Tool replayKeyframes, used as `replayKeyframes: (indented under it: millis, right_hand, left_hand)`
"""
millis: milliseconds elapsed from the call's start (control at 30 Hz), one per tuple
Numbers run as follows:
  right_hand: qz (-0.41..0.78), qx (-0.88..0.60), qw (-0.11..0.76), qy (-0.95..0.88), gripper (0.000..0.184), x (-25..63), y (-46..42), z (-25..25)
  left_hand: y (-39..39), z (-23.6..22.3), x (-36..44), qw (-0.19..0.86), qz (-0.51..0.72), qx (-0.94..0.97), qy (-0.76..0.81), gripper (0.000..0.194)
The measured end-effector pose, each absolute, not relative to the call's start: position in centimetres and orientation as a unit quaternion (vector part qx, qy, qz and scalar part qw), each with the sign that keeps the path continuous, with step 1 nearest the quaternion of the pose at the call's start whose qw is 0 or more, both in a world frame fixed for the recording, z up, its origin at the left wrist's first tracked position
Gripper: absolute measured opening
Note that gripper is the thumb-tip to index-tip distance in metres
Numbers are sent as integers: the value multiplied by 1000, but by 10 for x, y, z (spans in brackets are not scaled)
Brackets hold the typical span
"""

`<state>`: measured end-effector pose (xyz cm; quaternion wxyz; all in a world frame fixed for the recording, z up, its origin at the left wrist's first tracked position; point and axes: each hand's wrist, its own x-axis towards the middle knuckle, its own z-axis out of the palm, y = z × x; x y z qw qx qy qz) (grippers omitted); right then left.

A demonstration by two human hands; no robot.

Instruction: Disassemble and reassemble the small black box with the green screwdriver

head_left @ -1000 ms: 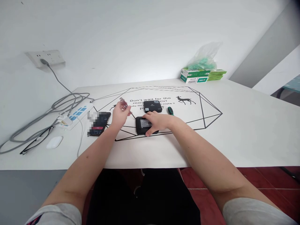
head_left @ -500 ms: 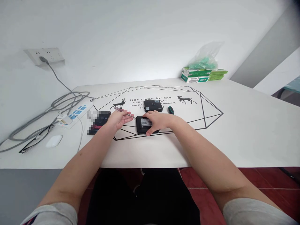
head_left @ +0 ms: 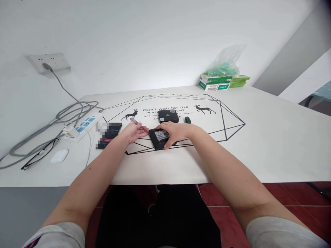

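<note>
A black box-shaped device with a white label (head_left: 160, 135) lies on the table, label side up and slightly turned. My right hand (head_left: 173, 132) grips its right side, fingers along the far edge and thumb on the near part. In my left hand (head_left: 136, 132) is a screwdriver (head_left: 133, 121) with a clear handle; its thin shaft points at the device's left edge. Whether the tip touches the device I cannot tell. Just beyond stands a second black device (head_left: 168, 116). To its right lies a green and black screwdriver handle (head_left: 188, 120).
On the left lie a phone (head_left: 111, 135), a power strip (head_left: 84, 125) with a coiled grey cable (head_left: 38, 132), glasses (head_left: 40, 155) and a white case (head_left: 59, 156). Green boxes (head_left: 216, 80) under a plastic bag (head_left: 227, 65) stand against the wall at the back right.
The labelled device has turned a little and shifted slightly left under my right hand. In my left hand the screwdriver has tilted more steeply, its handle moving right.
</note>
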<state>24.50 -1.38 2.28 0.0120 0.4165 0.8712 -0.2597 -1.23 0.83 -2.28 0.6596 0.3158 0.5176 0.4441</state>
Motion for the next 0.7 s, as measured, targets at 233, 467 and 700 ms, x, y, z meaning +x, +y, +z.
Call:
replayKeyframes:
  millis: [233,467,700]
  right_hand:
    - [-260,408,-14,875,103,244,-14,22]
    - [-260,403,-12,878,106,243,-14,20]
    - [-257,371,-48,891,103,231,-17,12]
  left_hand:
    - [7,-22,-14,663,420,347,514,17]
    - [-1,-17,-11,662,388,383,515,18]
    - [5,-22,-17,493,393,482,609,32]
